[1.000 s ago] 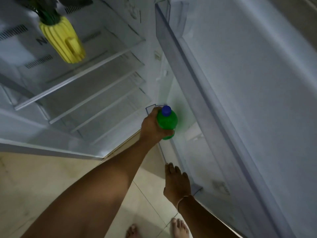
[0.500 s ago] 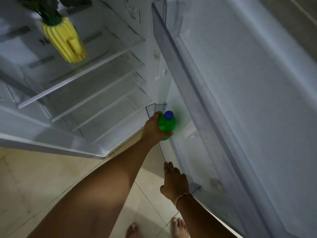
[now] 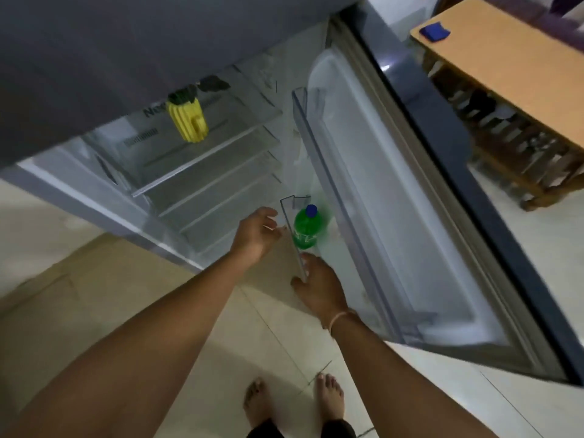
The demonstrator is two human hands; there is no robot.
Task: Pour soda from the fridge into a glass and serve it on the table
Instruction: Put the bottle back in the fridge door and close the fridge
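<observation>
The tall grey fridge (image 3: 94, 74) is seen from above with its wide door (image 3: 442, 216) swung open to the right, and the glass shelves inside are nearly bare. A light wooden desk (image 3: 521, 77) is seen at the upper right, well apart from the fridge; no glass can be made out anywhere. A yellow ribbed pineapple-shaped container (image 3: 188, 123) is placed on an upper shelf. The clear plastic door bin (image 3: 295, 248) is mounted low on the door, and the green plastic soda bottle with a blue cap (image 3: 306, 227) is standing upright inside it, held by no hand.

The left hand (image 3: 256, 237) is kept just beside the bin, outside its wall, with the fingers (image 3: 268, 216) apart and closed on nothing. The right hand (image 3: 319, 286) is laid on the near edge of the bin, with its fingers resting against the rim; whether the rim is really gripped cannot be told.

The task is judged to be at its beginning. For a good lift, the bottle should be taken around the body under the shoulder, raised straight up until the bin wall is cleared, and kept upright without shaking, so that foam is avoided when it is opened.
</observation>
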